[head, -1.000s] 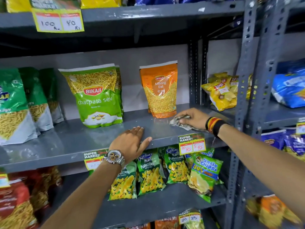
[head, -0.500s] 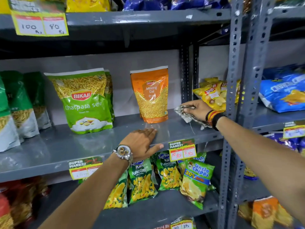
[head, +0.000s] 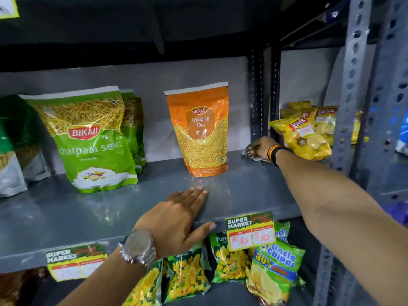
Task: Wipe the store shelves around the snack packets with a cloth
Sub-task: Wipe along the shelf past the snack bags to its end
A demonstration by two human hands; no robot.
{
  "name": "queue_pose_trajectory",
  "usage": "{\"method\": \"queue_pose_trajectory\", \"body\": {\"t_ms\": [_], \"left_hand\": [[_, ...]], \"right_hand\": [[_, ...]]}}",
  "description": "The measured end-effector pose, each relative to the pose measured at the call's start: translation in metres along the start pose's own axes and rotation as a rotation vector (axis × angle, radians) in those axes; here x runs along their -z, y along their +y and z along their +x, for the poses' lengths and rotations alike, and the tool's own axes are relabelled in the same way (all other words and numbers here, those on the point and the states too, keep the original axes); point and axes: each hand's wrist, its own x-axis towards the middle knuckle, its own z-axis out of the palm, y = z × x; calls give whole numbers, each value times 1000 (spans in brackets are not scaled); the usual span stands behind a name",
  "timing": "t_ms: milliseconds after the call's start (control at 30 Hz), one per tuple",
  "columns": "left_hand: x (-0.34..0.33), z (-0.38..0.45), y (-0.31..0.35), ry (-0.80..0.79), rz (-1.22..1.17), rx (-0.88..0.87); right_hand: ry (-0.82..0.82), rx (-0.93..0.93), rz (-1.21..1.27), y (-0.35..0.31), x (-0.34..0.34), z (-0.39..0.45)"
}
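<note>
My right hand (head: pixel 262 147) presses a crumpled grey cloth (head: pixel 250 151) onto the grey metal shelf (head: pixel 247 188) at its back right corner, beside the dark upright post. The cloth is mostly hidden under the fingers. An orange Moong Dal packet (head: pixel 199 133) stands just left of that hand. A green chatpata sev packet (head: pixel 88 140) stands further left. My left hand (head: pixel 176 217) lies flat and open on the shelf's front edge, thumb over the lip, a silver watch on the wrist.
Yellow chip packets (head: pixel 304 131) lie on the neighbouring shelf right of the post. Perforated grey uprights (head: pixel 351 96) stand at the right. Green snack packets (head: pixel 187 277) and a price tag (head: pixel 250 234) hang below the shelf edge. More green packets (head: pixel 13 146) fill the far left.
My right hand has slid the cloth back and to the right, into the shelf's rear corner. The view has moved closer. My left hand stays flat on the front edge.
</note>
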Motion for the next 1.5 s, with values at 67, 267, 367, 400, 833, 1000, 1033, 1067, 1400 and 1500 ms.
{"method": "queue_pose_trajectory", "body": {"t_ms": [67, 267, 367, 400, 833, 1000, 1033, 1067, 1400, 1500], "left_hand": [[-3, 0, -1, 12, -6, 1], [-4, 2, -2, 27, 4, 2], [-1, 1, 0, 34, 23, 0], [-1, 1, 1, 33, 24, -2], [7, 0, 3, -57, -36, 23], [11, -1, 3, -68, -55, 22], [10, -1, 3, -67, -52, 21], [10, -2, 3, -67, -50, 19], [14, -1, 5, -70, -43, 18], [16, -1, 6, -73, -53, 21]], "right_hand": [[-35, -33, 13, -3, -11, 18], [-174, 87, 69, -23, -30, 44], [-251, 125, 120, -31, -31, 41], [-263, 127, 136, -34, -29, 36], [-252, 189, 80, -31, -7, -49], [-175, 227, 84, -28, -9, -84], [-164, 230, 76, -29, -9, -89], [-171, 235, 71, -31, -7, -94], [-169, 224, 115, -53, -7, -95], [-190, 209, 110, -55, -13, -94]]}}
